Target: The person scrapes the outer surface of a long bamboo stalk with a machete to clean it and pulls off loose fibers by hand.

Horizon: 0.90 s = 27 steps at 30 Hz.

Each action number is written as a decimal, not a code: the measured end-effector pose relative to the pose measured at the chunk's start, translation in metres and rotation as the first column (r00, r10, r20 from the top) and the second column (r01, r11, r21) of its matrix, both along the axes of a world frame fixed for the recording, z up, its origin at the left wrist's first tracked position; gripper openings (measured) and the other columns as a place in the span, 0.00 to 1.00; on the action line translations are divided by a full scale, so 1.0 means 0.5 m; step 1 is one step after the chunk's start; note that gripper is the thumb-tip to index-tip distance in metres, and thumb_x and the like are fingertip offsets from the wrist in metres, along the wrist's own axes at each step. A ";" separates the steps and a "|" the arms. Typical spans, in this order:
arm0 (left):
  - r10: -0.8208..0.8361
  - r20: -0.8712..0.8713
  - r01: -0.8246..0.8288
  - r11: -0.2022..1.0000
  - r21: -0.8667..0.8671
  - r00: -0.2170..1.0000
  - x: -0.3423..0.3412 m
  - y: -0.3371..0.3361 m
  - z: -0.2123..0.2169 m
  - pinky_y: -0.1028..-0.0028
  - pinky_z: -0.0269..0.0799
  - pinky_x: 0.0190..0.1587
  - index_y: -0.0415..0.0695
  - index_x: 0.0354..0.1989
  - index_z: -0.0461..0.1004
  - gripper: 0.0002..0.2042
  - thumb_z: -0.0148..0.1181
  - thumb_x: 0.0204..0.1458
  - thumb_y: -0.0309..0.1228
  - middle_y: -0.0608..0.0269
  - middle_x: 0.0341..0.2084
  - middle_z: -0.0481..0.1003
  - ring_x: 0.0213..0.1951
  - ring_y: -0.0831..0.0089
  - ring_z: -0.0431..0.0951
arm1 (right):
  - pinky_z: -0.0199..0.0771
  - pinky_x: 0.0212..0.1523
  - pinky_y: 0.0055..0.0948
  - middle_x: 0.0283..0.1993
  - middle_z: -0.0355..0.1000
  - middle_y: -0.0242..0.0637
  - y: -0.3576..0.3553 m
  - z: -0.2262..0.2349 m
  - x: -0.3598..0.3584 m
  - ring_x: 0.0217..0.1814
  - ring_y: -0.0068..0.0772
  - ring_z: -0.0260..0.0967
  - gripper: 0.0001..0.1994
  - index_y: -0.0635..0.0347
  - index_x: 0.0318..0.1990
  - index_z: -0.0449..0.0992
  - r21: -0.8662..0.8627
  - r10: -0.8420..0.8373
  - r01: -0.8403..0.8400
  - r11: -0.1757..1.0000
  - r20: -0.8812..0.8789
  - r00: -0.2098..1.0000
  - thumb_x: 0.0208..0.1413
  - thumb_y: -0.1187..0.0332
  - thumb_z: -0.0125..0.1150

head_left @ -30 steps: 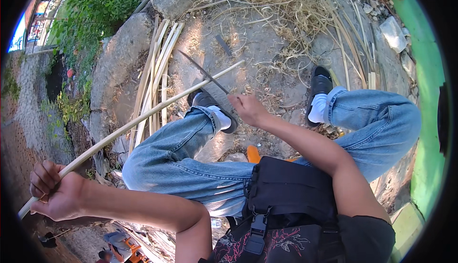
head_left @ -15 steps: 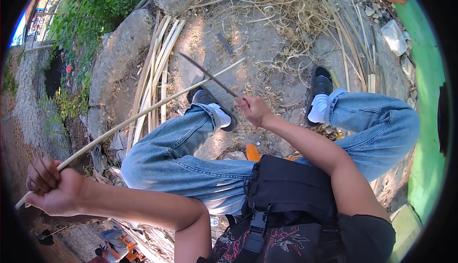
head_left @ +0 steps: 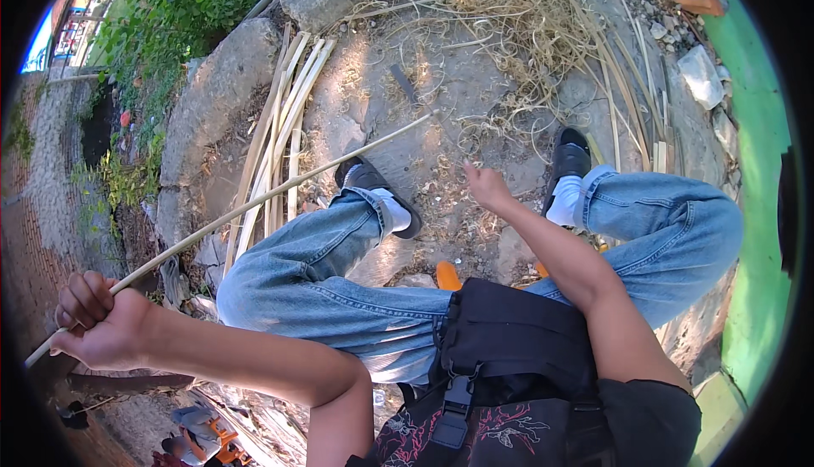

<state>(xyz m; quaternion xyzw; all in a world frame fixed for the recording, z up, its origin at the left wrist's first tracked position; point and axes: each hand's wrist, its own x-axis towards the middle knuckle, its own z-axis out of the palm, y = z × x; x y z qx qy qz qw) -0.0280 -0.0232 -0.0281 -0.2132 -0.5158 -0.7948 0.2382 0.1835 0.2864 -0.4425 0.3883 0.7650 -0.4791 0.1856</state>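
My left hand (head_left: pixel 100 319) is wrapped round a long pale cane (head_left: pixel 280 189) at its near end, on the left. The cane slants up and across to the right; its far tip is above the ground, beyond my left foot. My right hand (head_left: pixel 489 187) is a closed fist over the ground between my feet, apart from the cane. It held a long dark knife half a second ago; the blade does not show clearly now. On the ground past the cane's tip lies a flat grey strip (head_left: pixel 403 83).
Pale split strips (head_left: pixel 275 136) lie left of my left foot, with more strips (head_left: pixel 632 86) at the right. A tangle of curled shavings (head_left: pixel 530 22) spreads at the far side. Concrete blocks (head_left: pixel 208 102) edge the left, a green wall (head_left: pixel 759 213) the right. An orange object (head_left: pixel 448 275) is below.
My right hand has moved right and slightly up, away from the cane, and the knife blade no longer shows clearly. My left hand and the cane have shifted only slightly.
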 end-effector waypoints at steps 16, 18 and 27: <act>0.536 0.054 -0.533 0.844 -0.059 0.843 0.036 0.116 0.018 0.75 0.39 0.18 0.48 0.20 0.50 0.21 0.37 0.62 0.47 0.70 0.13 0.44 0.16 0.77 0.43 | 0.64 0.33 0.45 0.22 0.70 0.54 -0.031 -0.030 0.011 0.26 0.52 0.70 0.38 0.71 0.21 0.70 0.040 -0.065 0.067 0.997 -0.053 0.996 0.59 0.39 0.32; 0.480 0.027 -0.477 0.876 -0.075 0.877 0.033 0.089 0.022 0.75 0.41 0.18 0.47 0.20 0.52 0.21 0.36 0.63 0.47 0.70 0.13 0.45 0.16 0.76 0.44 | 0.65 0.34 0.47 0.22 0.69 0.59 -0.077 0.073 -0.054 0.29 0.58 0.70 0.36 0.71 0.21 0.72 -0.026 -0.055 0.052 0.998 -0.111 0.992 0.60 0.42 0.34; 0.346 0.064 -0.345 0.938 -0.016 0.936 0.027 0.081 0.016 0.74 0.45 0.22 0.45 0.22 0.55 0.20 0.35 0.63 0.45 0.69 0.16 0.50 0.20 0.76 0.49 | 0.61 0.28 0.45 0.17 0.65 0.54 -0.060 0.079 -0.031 0.20 0.52 0.63 0.34 0.70 0.19 0.68 -0.046 -0.012 0.000 0.999 -0.256 0.967 0.60 0.44 0.38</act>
